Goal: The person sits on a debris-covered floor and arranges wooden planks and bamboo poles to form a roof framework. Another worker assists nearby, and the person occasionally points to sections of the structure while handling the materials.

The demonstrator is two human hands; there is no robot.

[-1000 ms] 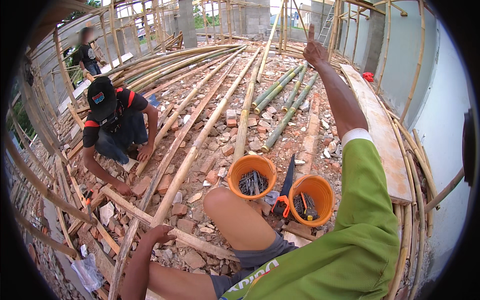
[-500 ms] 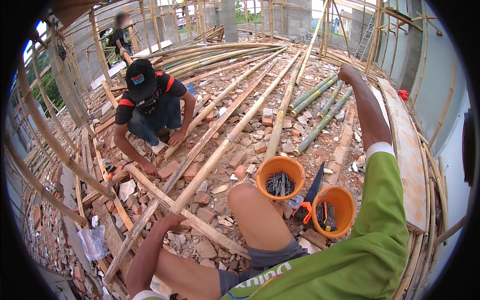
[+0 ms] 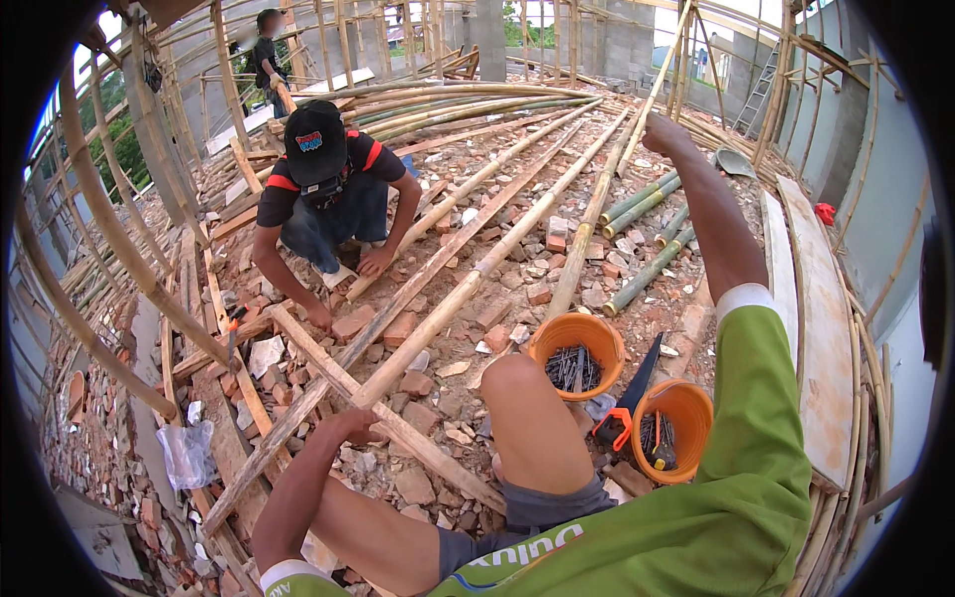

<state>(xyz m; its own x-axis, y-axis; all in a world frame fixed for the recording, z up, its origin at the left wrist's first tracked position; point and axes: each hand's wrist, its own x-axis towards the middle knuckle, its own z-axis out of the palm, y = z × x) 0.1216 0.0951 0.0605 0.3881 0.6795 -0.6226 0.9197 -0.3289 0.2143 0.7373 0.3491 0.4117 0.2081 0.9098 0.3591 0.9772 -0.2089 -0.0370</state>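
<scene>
My left hand (image 3: pixel 350 426) is closed beside the crossing of a light wooden batten (image 3: pixel 418 446) and a long bamboo pole (image 3: pixel 477 275). Its fingertips are against the batten, and whatever they pinch is hidden. My right hand (image 3: pixel 665 134) is raised far out at arm's length, curled into a fist. What it grips, if anything, does not show. A weathered plank (image 3: pixel 396 306) runs under the batten. By my knee stand an orange bucket of nails (image 3: pixel 613 340) and a second orange bucket (image 3: pixel 698 418) with nails and a tool. Between them leans a handsaw (image 3: pixel 641 378) with an orange-and-black handle.
Opposite me a co-worker (image 3: pixel 328 204) crouches, hands low by the timber. Another person (image 3: pixel 267 60) stands farther back. Broken brick rubble (image 3: pixel 418 488) covers the ground. Cut green bamboo pieces (image 3: pixel 652 269) lie ahead; long boards (image 3: pixel 818 328) line the right wall. Bamboo uprights stand at left.
My right fist has moved left and slightly up, uncovering a grey bowl-shaped thing behind the arm. My left hand stays by the crossing. The whole view has shifted a little.
</scene>
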